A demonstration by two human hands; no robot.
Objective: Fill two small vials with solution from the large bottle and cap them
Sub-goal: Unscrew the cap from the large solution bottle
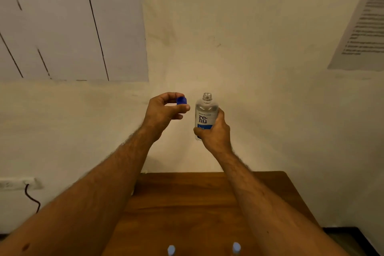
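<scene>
Two vials (171, 250) (236, 247) stand capped at the near table (187, 203) edge. My right hand (215, 134) grips the open bottle (205, 114) upright; my left hand (164, 111) pinches its blue cap (181, 100). Set the cap down, uncap one vial, then pour slowly with mouth close.

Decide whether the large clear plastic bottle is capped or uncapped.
Uncapped: the large clear plastic bottle shows a bare threaded neck, and the left hand pinches its blue cap.
</scene>
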